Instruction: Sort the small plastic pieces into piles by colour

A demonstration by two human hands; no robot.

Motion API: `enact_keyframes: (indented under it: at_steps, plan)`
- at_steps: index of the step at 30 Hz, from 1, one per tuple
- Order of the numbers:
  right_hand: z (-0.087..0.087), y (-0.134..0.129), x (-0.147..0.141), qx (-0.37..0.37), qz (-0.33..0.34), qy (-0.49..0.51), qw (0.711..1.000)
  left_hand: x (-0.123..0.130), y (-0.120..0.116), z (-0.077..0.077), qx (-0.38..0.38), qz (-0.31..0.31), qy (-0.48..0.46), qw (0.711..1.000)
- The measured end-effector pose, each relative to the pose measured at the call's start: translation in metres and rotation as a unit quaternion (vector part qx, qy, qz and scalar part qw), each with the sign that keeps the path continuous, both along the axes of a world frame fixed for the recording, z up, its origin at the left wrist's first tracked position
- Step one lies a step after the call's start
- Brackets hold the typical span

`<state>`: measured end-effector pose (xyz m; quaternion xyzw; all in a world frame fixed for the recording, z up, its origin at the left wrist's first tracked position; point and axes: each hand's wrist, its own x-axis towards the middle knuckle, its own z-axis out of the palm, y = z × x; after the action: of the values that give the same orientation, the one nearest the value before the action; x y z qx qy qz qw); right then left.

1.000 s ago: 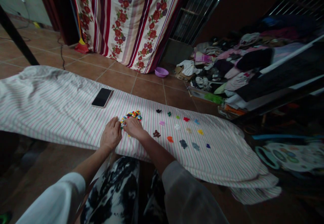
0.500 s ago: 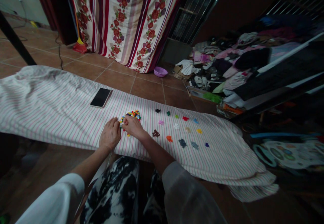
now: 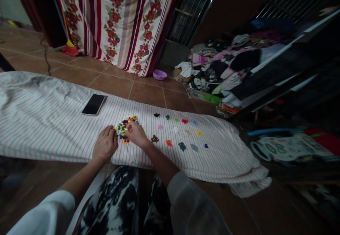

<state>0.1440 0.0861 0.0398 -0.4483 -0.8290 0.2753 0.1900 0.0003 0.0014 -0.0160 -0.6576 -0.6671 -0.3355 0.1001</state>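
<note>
A mixed heap of tiny coloured pieces (image 3: pixel 122 127), like small building bricks, lies on the striped cloth between my hands. My left hand (image 3: pixel 105 143) rests on the cloth at the heap's left edge, its fingers stretched forward with nothing visible in them. Over the right side of the heap, my right hand (image 3: pixel 136 133) has thumb and fingertips pinched together; whatever is between them is too small to make out. Sorted by colour, little clusters lie to the right, among them brown pieces (image 3: pixel 154 138), orange pieces (image 3: pixel 169 143), dark grey pieces (image 3: pixel 182 146) and red pieces (image 3: pixel 184 121).
The striped cloth (image 3: pixel 53 121) covers a long, low surface before my knees. A phone (image 3: pixel 94 104) lies on it to the left. Beyond are a purple basin (image 3: pixel 159 74), a hanging floral curtain (image 3: pixel 124 22), a broom (image 3: pixel 70 49) and a heap of clothes (image 3: pixel 225 57).
The view has swung to the right, so everything sits further left. My hands have come slightly apart, and more of the mixed heap shows between them.
</note>
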Motion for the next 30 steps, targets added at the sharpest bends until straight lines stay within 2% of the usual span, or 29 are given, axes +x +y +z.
enact_keyframes:
  at_steps: [8, 15, 23, 30]
  plan:
    - [-0.001, 0.01, 0.038, 0.018, -0.052, 0.032, 0.998, -0.002, 0.001, 0.0, 0.005, 0.002, 0.035, 0.999]
    - [0.001, 0.027, 0.1, 0.03, -0.115, 0.057, 0.991, -0.002, 0.001, 0.001, 0.006, -0.007, 0.041, 0.999]
    - [0.0, 0.041, 0.173, 0.059, -0.232, 0.014, 0.971, -0.003, 0.0, 0.0, 0.011, 0.005, 0.086, 0.996]
    - [-0.005, 0.054, 0.212, 0.106, -0.303, -0.075, 0.944, -0.003, 0.0, -0.002, 0.008, 0.004, 0.094, 0.995]
